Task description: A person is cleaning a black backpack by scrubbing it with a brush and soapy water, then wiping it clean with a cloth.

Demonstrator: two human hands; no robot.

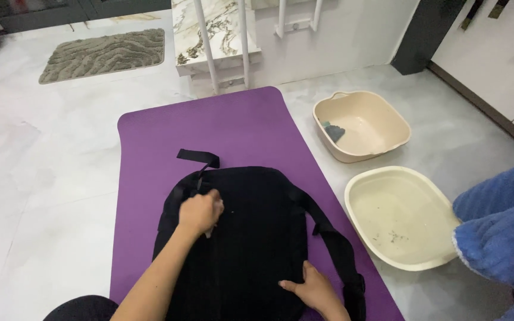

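A black backpack lies flat, straps up, on a purple mat. My left hand rests on its upper left part, fingers curled around something pale that I cannot make out. My right hand presses flat on the bag's lower right edge, beside a black shoulder strap. The bag's top handle loop lies on the mat above it.
Two beige plastic basins stand right of the mat: the far one holds a dark sponge-like piece, the near one has specks inside. A blue fluffy cloth lies at the right edge. White ladder legs and a grey rug are behind.
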